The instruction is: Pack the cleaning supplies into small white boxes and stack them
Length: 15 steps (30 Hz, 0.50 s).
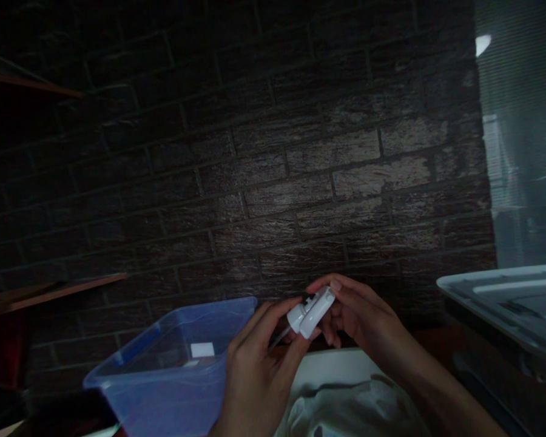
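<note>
Both my hands meet low in the picture around a small white plastic pump head [310, 312] with a thin tube trailing from it. My left hand [255, 364] pinches its lower round collar with the fingertips. My right hand [359, 312] grips its upper end, with fingers curled over the top. The piece is held in the air in front of a dark brick wall [273, 152].
A clear blue plastic bin [131, 379] stands at the lower left, with a small white label inside. Below my hands lies pale cloth in a white container [346, 358]. A grey lidded tub [505, 297] sits at the right. Wooden shelves [50, 291] run along the left.
</note>
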### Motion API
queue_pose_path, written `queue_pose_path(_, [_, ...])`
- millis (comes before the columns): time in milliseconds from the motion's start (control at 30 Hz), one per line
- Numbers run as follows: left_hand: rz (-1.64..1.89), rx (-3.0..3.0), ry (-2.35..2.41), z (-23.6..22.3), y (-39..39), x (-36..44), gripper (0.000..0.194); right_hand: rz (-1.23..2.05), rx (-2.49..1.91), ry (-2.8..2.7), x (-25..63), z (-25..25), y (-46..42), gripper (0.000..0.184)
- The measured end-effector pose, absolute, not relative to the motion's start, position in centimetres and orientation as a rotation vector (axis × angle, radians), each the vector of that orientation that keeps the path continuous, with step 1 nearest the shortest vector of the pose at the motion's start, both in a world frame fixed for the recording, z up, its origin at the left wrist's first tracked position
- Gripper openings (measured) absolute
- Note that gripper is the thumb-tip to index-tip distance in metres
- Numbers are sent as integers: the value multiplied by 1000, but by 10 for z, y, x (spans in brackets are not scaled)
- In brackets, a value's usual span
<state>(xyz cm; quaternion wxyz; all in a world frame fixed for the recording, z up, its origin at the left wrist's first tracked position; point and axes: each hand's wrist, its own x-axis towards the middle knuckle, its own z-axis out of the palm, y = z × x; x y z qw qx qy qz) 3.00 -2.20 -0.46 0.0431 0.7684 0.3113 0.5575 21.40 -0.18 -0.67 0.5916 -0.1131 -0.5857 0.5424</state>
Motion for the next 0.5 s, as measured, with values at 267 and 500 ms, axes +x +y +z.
queue_pose_path(267, [1686,2257,941,-9,-19,30,27,1229,-280,-1369,213,-8,-4,34])
queue_pose_path(500, [1342,1950,688,-3,-19,25,28,1145,-350,-1413,214,-7,-7,34])
